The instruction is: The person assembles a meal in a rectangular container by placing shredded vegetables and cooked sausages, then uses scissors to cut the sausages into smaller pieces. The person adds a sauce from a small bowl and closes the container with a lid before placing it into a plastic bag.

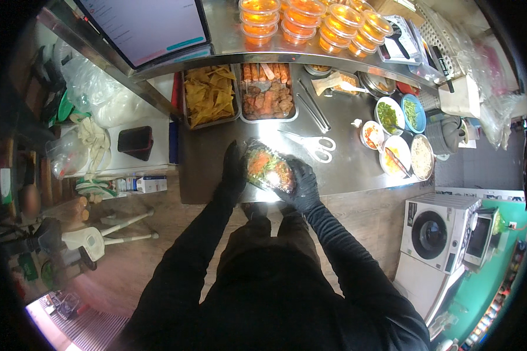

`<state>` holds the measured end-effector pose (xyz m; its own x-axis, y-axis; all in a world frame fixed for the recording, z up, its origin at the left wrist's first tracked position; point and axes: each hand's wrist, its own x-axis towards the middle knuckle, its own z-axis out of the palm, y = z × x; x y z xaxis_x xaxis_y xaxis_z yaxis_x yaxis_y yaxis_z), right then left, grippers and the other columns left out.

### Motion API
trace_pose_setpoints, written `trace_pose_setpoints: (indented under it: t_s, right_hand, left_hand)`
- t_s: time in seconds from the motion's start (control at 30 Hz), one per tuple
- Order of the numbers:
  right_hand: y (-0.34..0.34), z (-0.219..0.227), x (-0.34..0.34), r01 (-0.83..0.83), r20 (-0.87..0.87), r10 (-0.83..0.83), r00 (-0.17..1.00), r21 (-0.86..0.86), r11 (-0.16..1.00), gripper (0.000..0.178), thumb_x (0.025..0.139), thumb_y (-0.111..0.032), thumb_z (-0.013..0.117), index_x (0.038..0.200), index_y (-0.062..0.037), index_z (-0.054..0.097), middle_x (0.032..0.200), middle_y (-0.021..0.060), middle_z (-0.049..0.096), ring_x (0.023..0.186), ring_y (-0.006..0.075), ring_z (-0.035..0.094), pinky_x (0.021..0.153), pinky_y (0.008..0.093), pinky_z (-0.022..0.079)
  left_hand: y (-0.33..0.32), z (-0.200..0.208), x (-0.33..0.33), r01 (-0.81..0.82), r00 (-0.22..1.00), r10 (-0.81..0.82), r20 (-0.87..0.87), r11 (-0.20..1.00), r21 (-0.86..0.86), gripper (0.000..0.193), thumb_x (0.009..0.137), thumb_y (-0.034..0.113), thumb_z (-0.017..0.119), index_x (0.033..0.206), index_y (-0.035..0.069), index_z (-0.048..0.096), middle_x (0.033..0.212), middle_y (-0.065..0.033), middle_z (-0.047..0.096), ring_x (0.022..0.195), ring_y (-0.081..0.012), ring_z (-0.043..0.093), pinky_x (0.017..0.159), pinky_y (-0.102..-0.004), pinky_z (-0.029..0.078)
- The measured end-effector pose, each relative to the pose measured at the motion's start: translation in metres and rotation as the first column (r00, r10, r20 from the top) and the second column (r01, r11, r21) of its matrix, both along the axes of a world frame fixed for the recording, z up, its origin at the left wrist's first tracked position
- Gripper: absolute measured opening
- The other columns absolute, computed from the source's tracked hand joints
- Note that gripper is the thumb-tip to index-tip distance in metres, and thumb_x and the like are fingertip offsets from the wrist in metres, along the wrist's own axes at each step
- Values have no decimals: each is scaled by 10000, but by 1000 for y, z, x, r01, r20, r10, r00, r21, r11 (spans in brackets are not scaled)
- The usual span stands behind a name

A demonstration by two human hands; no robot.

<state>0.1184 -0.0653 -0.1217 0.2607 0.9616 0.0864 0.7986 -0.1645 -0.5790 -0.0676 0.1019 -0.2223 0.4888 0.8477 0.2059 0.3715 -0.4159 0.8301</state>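
Note:
A clear-lidded takeaway bowl [267,169] of food, green with red and orange bits, is at the front edge of the steel counter [351,169]. Glare from the lamp whitens part of its shiny lid. My left hand [233,168], in a black glove, presses against its left side. On the opposite side my right hand [303,182], gloved in black too, wraps round the rim. The fingertips are partly hidden, and I cannot tell whether the bowl rests on the counter. White-handled scissors [320,146] lie just beyond the right hand.
Behind the bowl stand a tray of tortilla chips [211,96] and a tray of cooked meat [267,100]. Metal tongs [314,105] lie beside them. Bowls of chopped toppings [387,114] crowd the right end. Overhead, a steel shelf [228,57] carries a screen [146,29] and stacked orange sauce cups [299,23].

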Motion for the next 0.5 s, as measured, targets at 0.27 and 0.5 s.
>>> trace_pose_setpoints:
  t_s: [0.27,0.5]
  right_hand:
    - [3,-13,12,5,-66,-6,998,-6,1000,975,672,-418,892,1463,-18,486,1341,238,566,1273,412,522,1117,483,419]
    - [-2,-20,-4,4,198,27,980,-154,988,1006,724,-493,819,1527,-55,402,1414,249,499,1300,409,485,1103,521,399]
  left_hand:
    - [-26,-46,-29,-37,992,98,78,824,-566,469,1107,284,428,1457,-18,505,1326,-219,605,1245,-307,573,1087,-420,435]
    - [-32,-1,-37,12,992,67,107,793,-610,466,1093,293,484,1453,1,538,1188,-131,679,989,-167,631,889,-339,514]
